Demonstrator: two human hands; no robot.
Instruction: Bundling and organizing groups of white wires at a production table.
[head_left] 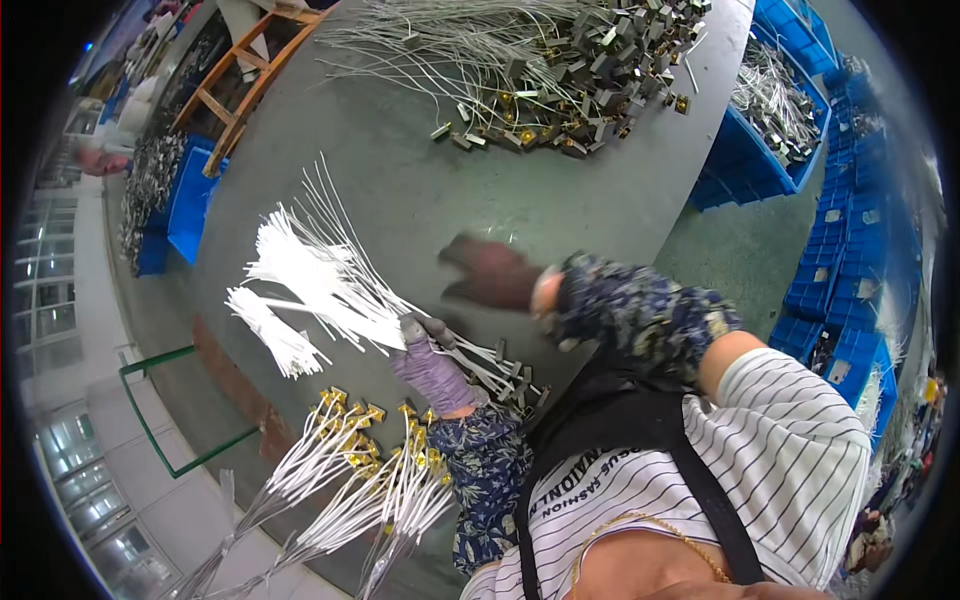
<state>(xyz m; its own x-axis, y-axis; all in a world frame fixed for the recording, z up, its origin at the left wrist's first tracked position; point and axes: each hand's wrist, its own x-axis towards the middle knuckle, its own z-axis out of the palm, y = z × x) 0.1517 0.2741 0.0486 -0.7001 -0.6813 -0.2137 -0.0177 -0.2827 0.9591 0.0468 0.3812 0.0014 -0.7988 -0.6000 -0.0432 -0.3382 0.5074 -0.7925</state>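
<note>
My left hand (430,366), in a purple glove with grey fingertips, is closed at the ends of a bundle of thin white tubes (305,275) on the grey table. Thin grey wires (368,262) run alongside and past its fingers. Small grey block-shaped ends (515,375) of these wires lie just right of that hand. My right hand (490,275), in a dark maroon glove, is blurred above the table; a gap shows between its thumb and fingers, and nothing is visible in it. A smaller bunch of white tubes (272,332) lies to the left.
A large heap of wires with grey blocks (600,80) covers the table's far side. Tied wire bundles with yellow ends (350,430) lie at the near left. Blue crates (765,165) stand at right, a wooden frame (235,95) at far left, and a green metal frame (145,425) at left.
</note>
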